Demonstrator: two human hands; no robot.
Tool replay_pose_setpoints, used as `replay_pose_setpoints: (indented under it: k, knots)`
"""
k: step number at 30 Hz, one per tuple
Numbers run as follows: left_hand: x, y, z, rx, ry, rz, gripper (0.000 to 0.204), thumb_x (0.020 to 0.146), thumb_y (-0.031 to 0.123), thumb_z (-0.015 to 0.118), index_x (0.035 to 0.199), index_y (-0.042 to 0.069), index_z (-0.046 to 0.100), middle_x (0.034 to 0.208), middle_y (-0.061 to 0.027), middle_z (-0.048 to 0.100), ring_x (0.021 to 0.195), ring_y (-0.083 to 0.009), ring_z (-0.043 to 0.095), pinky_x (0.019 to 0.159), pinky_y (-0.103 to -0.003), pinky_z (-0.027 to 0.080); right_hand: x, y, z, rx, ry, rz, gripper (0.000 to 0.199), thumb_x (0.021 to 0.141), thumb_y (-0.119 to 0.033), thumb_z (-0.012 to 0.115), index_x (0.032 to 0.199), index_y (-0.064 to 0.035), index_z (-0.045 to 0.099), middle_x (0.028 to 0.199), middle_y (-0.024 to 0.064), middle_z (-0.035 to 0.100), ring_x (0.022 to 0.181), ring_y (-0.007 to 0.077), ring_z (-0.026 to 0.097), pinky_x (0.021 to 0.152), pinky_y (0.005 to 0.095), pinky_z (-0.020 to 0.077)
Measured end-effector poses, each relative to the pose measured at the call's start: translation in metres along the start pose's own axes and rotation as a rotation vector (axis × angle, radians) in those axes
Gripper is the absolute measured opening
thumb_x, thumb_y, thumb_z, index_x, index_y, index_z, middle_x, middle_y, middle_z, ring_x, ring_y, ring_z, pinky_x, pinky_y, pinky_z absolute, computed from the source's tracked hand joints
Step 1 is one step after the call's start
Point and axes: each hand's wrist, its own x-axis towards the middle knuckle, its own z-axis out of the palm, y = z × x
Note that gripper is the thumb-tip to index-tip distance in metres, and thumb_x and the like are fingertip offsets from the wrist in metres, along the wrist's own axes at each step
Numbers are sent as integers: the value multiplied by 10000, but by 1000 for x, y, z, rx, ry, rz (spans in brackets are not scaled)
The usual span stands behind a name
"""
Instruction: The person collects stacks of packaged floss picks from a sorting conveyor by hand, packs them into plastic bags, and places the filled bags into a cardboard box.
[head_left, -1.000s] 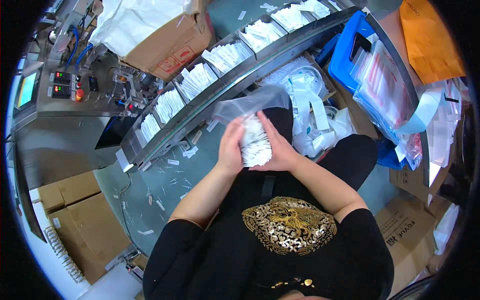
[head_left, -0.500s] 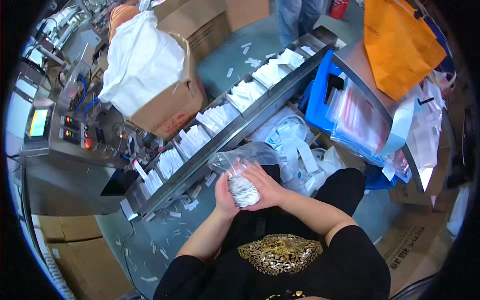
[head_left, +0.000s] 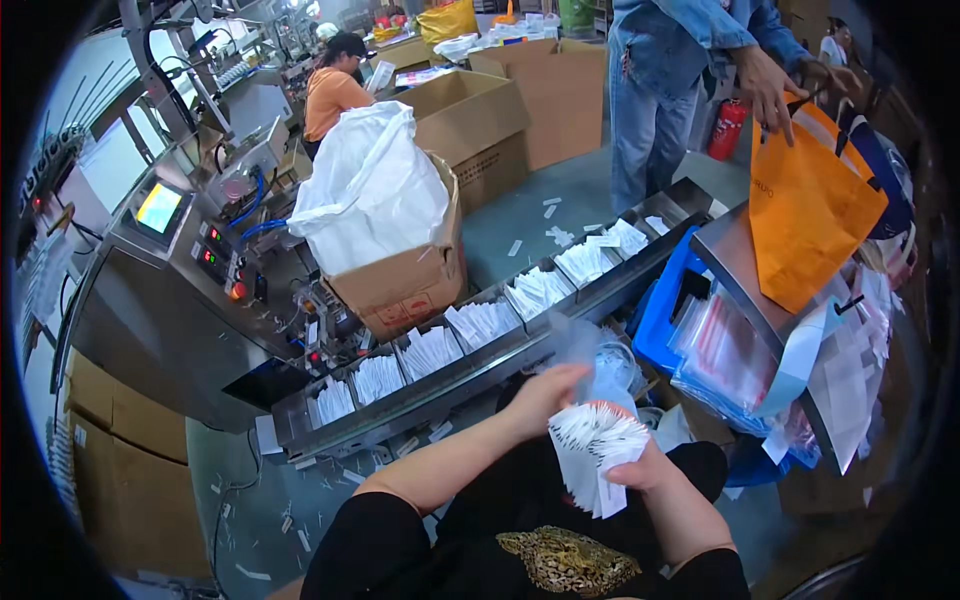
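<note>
My right hand (head_left: 648, 472) is closed around a thick stack of white paper packets (head_left: 592, 440), held above my lap with its fanned edges facing up. My left hand (head_left: 548, 402) is closed at the stack's left side, gripping a clear plastic bag (head_left: 575, 345) that is blurred by motion. How far the bag covers the packets is hard to make out. Beyond my hands runs a metal conveyor (head_left: 425, 370) divided into compartments, each filled with white packets (head_left: 483, 322) like the ones I hold.
A carton (head_left: 405, 285) with a white liner stands behind the conveyor, near a machine with a lit screen (head_left: 160, 208). At right are a blue bin (head_left: 660, 320) of clear bags and a metal shelf bearing an orange bag (head_left: 810, 210). A person in denim (head_left: 655, 90) grasps its handles.
The packet stack has moved right and tilted, now in my right hand; before, both hands pressed around it. The bag has swung up, blurred. My view has lifted, showing the person in denim's hands.
</note>
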Motion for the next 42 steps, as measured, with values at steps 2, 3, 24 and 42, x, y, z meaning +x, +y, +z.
replay_pose_setpoints:
  k: [2, 3, 24, 42]
  knots:
    - [-3, 22, 7, 118, -72, 98, 597, 700, 67, 551, 1245, 68, 307, 1200, -182, 383, 1021, -317, 461, 826, -328, 392, -10, -6, -14, 18, 50, 64, 767, 570, -119, 714, 1214, -9, 313, 1117, 92, 472, 1030, 180, 459, 873, 335, 357]
    - [-7, 27, 11, 152, -135, 61, 650, 705, 45, 546, 1282, 71, 247, 1247, -183, 330, 1091, -315, 415, 884, -324, 358, -14, -8, -22, 45, 102, 139, 748, 575, -108, 709, 1209, -9, 323, 1099, 84, 487, 1016, 175, 470, 864, 330, 365]
    - [-76, 17, 107, 145, -511, -95, 587, 667, 74, 479, 1227, 39, 304, 1143, -210, 440, 951, -354, 502, 803, -385, 411, -81, 67, -16, -1172, 197, 859, 525, 653, -422, 620, 1011, -48, 535, 998, 186, 536, 927, 305, 510, 799, 341, 402]
    - [-75, 16, 144, 135, -543, 169, 627, 695, 56, 461, 1279, 66, 233, 1359, -127, 153, 752, -343, 565, 615, -382, 465, -127, 80, -44, -1099, 548, 665, 577, 619, -311, 677, 1035, 48, 502, 1013, 182, 518, 975, 257, 496, 856, 291, 370]
